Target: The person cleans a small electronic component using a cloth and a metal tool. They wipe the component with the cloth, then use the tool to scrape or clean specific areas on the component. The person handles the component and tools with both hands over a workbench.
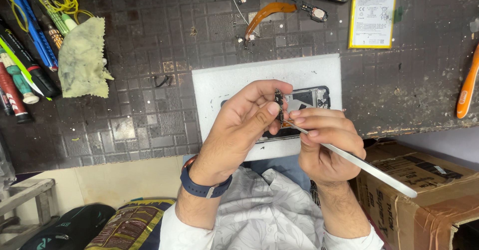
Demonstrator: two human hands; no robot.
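- Hands meet above the white pad point(214, 80) at desk point(149, 120) centre.
- Left hand point(244, 125) pinches a small circuit board point(279, 105) upright.
- Right hand point(327, 142) grips metal tweezers point(359, 162), tail toward four o'clock, tips touching the board.
- Opened phone point(312, 98) lies just beyond, at twelve o'clock.

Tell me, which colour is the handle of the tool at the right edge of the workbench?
Orange handle, seen in the head view.

A smooth shiny metal pair of tweezers point(359, 162) contrasts with the scuffed matt mat point(149, 80) and the frayed yellow cloth point(84, 58).
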